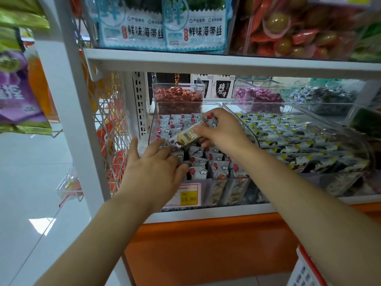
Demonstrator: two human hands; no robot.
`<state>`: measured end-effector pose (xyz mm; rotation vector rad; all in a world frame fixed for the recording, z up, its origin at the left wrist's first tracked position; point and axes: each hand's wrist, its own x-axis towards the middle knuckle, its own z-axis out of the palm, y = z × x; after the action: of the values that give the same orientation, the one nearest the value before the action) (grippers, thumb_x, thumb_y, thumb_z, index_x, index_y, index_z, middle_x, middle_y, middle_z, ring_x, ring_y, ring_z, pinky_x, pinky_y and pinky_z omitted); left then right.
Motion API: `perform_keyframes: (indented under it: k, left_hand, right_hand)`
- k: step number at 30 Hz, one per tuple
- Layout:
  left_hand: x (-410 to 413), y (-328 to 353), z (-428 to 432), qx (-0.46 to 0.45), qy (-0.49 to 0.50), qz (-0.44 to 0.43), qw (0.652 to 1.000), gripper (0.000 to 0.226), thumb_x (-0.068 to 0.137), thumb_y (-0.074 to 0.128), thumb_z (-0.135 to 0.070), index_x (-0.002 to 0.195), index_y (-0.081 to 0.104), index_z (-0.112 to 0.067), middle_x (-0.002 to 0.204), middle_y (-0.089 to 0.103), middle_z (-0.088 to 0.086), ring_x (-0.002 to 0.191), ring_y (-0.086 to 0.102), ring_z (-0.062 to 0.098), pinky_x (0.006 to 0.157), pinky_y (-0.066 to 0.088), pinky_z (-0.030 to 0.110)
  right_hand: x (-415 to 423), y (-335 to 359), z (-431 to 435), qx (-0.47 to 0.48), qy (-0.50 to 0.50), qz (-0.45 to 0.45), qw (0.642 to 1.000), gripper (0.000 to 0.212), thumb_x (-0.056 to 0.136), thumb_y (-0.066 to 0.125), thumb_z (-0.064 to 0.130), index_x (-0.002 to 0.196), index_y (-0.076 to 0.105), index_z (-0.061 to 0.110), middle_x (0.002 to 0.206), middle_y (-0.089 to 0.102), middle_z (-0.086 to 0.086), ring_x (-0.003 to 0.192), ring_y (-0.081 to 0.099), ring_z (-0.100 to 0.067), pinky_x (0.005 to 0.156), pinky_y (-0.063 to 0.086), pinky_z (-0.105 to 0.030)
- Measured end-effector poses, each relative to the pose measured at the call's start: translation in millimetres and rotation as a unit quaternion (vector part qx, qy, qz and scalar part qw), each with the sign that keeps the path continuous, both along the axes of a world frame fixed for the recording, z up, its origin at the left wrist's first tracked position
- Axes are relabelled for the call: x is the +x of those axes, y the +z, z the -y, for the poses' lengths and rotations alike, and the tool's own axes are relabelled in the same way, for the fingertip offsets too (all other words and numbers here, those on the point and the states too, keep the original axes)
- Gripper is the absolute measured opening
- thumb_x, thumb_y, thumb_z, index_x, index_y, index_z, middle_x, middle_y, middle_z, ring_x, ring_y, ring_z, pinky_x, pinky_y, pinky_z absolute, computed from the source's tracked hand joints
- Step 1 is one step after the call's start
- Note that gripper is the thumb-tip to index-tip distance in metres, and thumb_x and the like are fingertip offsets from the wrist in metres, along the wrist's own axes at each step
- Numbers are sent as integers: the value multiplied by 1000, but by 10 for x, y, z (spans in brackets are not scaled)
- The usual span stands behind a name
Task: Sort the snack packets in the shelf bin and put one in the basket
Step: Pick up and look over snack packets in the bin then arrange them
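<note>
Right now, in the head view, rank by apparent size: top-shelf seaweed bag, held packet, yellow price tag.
1. seaweed bag
2. held packet, partly hidden
3. yellow price tag, near the packet's size, so unsure

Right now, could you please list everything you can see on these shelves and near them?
grey packets: many, grey with red balloons, front left bin
held packet: one, grey and beige, above that bin
black packets: many, black, white, yellow, front right bin
red sweets: many, red, back left bin
purple sweets: many, purple, back middle bin
seaweed bags: two, white and blue, top shelf
price tag: one, yellow and white, left bin front
basket: one, red and white, bottom right
left hand: touches grey packets
right hand: pinches held packet
</note>
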<state>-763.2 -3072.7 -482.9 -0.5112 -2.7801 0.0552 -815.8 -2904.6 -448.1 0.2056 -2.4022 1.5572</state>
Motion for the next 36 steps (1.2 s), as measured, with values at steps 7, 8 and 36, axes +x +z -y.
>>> perform_keyframes:
  k: [7,8,36]
  left_hand:
    - [-4,-6,8,9,-5,-13,1000,68,86,0,-53,124,53,-33,142,39,-12,142,9,11,111,-5,57]
    - [-2,-8,9,6,-4,-16,1000,68,86,0,-53,124,53,-33,143,39,-12,142,9,11,111,-5,57]
    - [36,32,184,12,1,-13,1000,73,82,-1,-61,143,24,-30,158,-1,2,142,-22,18,109,-13,55]
  right_hand:
    - [-47,26,43,65,-16,-42,997,25,82,70,13,101,54,10,103,58,-5,83,63,-25,69,57,-30]
    - [-48,42,23,49,-14,-35,998,24,82,70,13,99,54,11,103,60,-7,83,64,-25,69,58,-34]
    - [-625,37,407,447,45,-61,891,15,87,64,16,100,70,12,111,68,-4,111,56,-21,86,42,-29]
